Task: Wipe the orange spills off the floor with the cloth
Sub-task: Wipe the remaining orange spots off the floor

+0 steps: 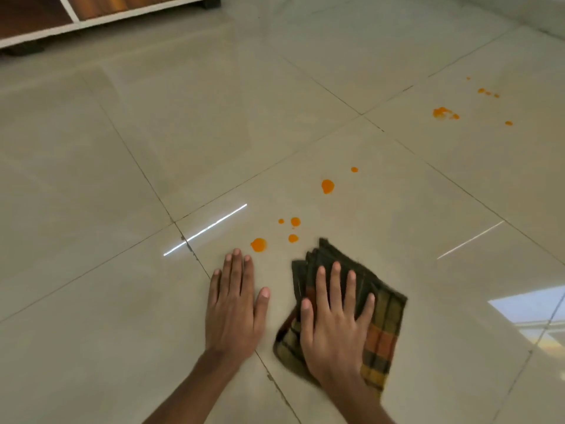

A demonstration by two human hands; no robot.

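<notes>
A folded checked cloth (383,325) in dark green, orange and yellow lies on the beige tiled floor (122,179). My right hand (333,319) presses flat on top of it, fingers spread. My left hand (234,304) rests flat on the bare tile beside it, holding nothing. Just beyond my left fingertips is an orange spill drop (259,244). Smaller drops (293,229) sit ahead of the cloth, a larger drop (327,186) lies further out, and a smeared patch of orange spots (443,113) lies far right.
A white-framed wooden cabinet (91,13) on dark feet stands at the far left. Tile joints cross the floor. Bright window reflections (532,307) glare on the tiles at the right.
</notes>
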